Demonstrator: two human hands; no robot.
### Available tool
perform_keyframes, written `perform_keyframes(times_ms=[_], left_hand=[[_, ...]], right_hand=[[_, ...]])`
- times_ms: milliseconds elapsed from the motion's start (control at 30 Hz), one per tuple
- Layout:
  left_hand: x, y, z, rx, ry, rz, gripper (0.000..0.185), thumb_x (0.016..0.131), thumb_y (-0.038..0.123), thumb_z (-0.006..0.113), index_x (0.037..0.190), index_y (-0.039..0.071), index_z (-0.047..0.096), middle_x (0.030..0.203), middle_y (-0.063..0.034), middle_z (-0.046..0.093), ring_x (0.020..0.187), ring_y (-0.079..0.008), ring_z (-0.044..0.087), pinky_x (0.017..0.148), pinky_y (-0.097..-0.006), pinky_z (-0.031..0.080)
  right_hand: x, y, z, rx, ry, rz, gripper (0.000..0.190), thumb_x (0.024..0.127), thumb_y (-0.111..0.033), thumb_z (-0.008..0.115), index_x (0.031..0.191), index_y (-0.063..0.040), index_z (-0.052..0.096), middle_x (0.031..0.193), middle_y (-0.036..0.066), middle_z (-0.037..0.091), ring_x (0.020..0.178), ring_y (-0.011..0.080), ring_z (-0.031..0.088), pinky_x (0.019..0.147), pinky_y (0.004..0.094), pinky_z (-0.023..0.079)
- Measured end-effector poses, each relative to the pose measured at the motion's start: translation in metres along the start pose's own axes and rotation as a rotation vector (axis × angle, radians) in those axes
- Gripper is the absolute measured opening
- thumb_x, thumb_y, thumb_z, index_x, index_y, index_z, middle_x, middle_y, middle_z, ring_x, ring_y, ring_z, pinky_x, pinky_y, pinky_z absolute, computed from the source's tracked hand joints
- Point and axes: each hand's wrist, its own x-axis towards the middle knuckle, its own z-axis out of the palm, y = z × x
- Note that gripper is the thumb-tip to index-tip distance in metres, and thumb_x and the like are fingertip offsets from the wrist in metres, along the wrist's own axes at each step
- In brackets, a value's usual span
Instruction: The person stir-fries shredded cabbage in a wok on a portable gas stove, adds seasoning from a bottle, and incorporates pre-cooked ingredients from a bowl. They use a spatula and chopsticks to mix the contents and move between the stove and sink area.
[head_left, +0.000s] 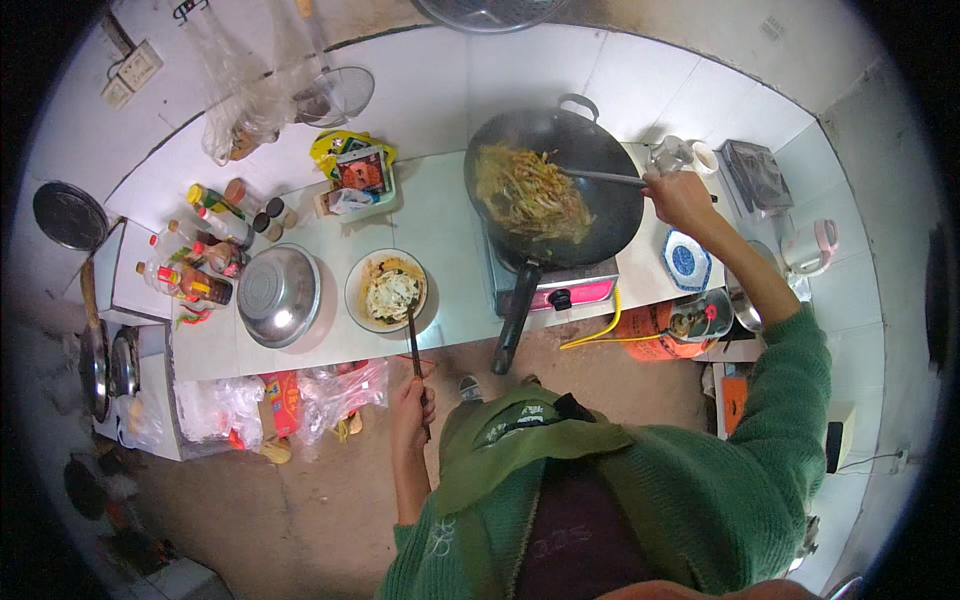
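Dark chopsticks (415, 341) are gripped in my left hand (412, 409), in front of the counter edge. Their far ends reach into a white bowl (349, 311) holding pale, creamy-looking food (394, 291) with darker bits; I cannot tell exactly what it is. Over the right side of the wok, my right hand (681, 199) is closed around the handle of a metal spatula (607, 177). The spatula's head is hidden among shredded, yellowish-brown food (534, 193) in the black wok (611, 217). This wok sits on a gas stove (581, 276), its long handle (517, 319) pointing towards me.
An upturned metal basin (277, 296) stands left of the bowl, beside several sauce bottles (202, 259). Seasoning packets (361, 171) fill a tray behind. A blue-and-white dish (686, 260) lies right of the stove. A yellow hose (592, 341) runs below, near an orange gas cylinder (649, 337).
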Motion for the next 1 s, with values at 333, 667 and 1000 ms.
perform_keyframes(times_ms=[333,667,1000], left_hand=[[0.025,0.016,0.026,0.106,-0.154,0.006,0.026,0.101,0.02,0.044,0.117,0.005,0.058,0.064,0.0012,0.048,0.045,-0.0051,0.035,0.038,-0.0197,0.024],[0.037,0.012,0.017,0.085,-0.163,-0.043,0.026,0.101,0.021,0.043,0.116,0.005,0.058,0.064,0.0014,0.049,0.045,-0.0047,0.036,0.038,-0.0187,0.026],[0.026,0.012,0.014,0.04,-0.09,-0.026,0.025,0.101,0.022,0.044,0.116,0.007,0.058,0.066,0.0017,0.05,0.046,-0.0048,0.038,0.038,-0.0188,0.026]], right_hand=[[-0.129,-0.019,-0.062,-0.323,0.215,-0.239,0.048,0.077,-0.01,0.058,0.123,0.001,0.054,0.08,0.009,0.054,0.072,0.023,0.059,0.062,0.0347,0.049],[-0.098,-0.042,-0.059,-0.387,0.113,-0.282,0.05,0.075,-0.006,0.058,0.123,0.005,0.054,0.087,0.01,0.057,0.081,0.0243,0.059,0.069,0.0335,0.049],[0.044,0.057,-0.08,-0.47,0.229,-0.086,0.012,0.083,-0.013,0.06,0.092,-0.016,0.069,0.077,0.009,0.064,0.079,0.0232,0.062,0.082,0.0398,0.044]])
